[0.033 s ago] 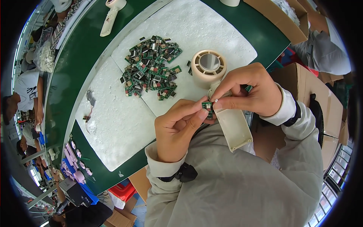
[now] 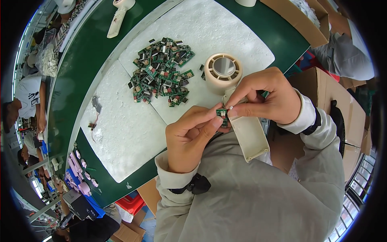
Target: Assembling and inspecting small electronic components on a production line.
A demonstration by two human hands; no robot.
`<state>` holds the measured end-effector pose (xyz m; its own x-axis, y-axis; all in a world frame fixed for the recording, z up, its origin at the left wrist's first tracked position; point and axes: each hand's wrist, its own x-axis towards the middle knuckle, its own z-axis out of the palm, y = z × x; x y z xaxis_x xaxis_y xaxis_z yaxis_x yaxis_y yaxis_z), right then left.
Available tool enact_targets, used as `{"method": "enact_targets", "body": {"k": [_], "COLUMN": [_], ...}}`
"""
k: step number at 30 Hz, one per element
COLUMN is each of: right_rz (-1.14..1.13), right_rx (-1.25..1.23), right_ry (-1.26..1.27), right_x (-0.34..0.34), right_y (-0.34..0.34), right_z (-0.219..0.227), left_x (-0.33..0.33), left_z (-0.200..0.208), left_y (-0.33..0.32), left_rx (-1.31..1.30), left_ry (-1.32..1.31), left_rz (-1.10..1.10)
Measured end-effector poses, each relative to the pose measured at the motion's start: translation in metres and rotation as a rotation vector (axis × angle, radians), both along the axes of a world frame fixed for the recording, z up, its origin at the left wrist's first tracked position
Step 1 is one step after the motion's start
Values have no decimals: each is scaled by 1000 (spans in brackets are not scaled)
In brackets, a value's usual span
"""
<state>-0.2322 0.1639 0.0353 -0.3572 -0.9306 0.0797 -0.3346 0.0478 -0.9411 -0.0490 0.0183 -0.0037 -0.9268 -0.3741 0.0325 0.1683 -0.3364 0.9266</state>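
Note:
Between the thumb and fingers of my left hand (image 2: 191,135) is a small green circuit board (image 2: 221,113). My right hand (image 2: 268,99) pinches a tiny white connector (image 2: 230,107) right beside the board's edge. Whether the two parts touch is too small to tell. Under my hands lies a cream handheld fan, its round head (image 2: 223,66) resting on the white foam sheet. Its hollow handle (image 2: 252,139) is opened up and reaches over the table edge toward my body. My right hand partly covers the joint between head and handle.
A heap of circuit boards (image 2: 163,74) lies on the white foam sheet (image 2: 117,149). Left of it is a wired small part (image 2: 96,107). Another cream fan handle (image 2: 117,22) lies on the green table (image 2: 80,72). Cardboard boxes (image 2: 296,18) stand right; purple parts (image 2: 78,169) lie left.

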Motion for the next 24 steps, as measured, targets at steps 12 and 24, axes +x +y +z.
{"method": "enact_targets", "body": {"k": [12, 24], "right_rz": [-15, 12], "right_rx": [23, -231], "right_ry": [125, 501], "right_x": [-4, 3], "right_y": [-1, -4], "right_z": [-8, -13], "left_x": [-3, -6], "left_z": [-8, -7], "left_y": [10, 16], "left_rx": [-119, -234], "left_ry": [-31, -33], "left_rz": [105, 223]}}
